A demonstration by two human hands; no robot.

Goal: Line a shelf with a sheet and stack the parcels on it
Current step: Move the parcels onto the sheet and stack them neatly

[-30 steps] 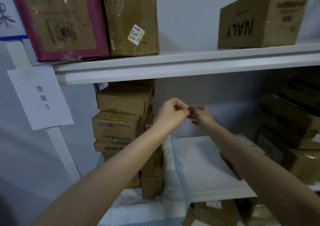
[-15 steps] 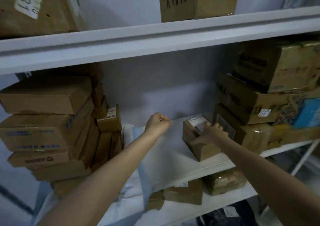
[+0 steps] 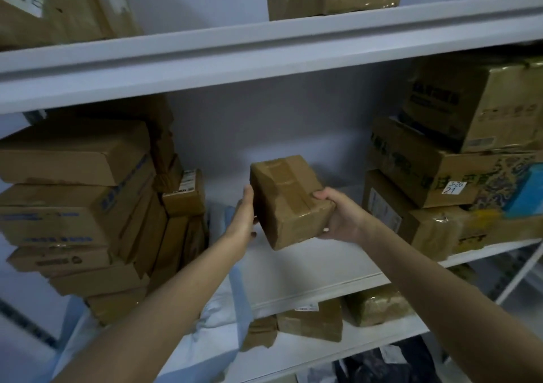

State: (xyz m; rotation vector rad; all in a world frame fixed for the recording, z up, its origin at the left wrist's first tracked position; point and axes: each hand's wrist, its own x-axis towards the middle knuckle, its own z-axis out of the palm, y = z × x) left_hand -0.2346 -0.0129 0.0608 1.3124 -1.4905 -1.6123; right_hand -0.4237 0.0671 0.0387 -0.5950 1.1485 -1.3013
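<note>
The white metal middle shelf (image 3: 487, 249) is the landmark. On its left end stands a leaning stack of flat brown cardboard boxes (image 3: 79, 206), and on its right end a pile of larger brown cartons with printed sides (image 3: 452, 177). Between these two walls an open bay runs back to the pale rear wall. It is roofed by the white upper shelf (image 3: 264, 56), with free height above the parcel. The bay's floor is lined with a white sheet with a pale blue border (image 3: 311, 265). The sheet's left part spills over the middle shelf's front edge and hangs crumpled below it.

A small brown cardboard parcel bound in glossy tape (image 3: 289, 200) is held in the middle of this bay, over the sheet, apart from both stacks. Whether its lowest near corner touches the sheet cannot be told.

The left hand (image 3: 244, 215) lies flat against the parcel's left face, fingers straight and pointing up. The right hand (image 3: 338, 218) grips the near right corner, thumb on top and fingers curled underneath.

The parcel's long axis runs from the shelf's front towards its back, slewed a little leftward. Its taped top face tilts towards the camera.
</note>
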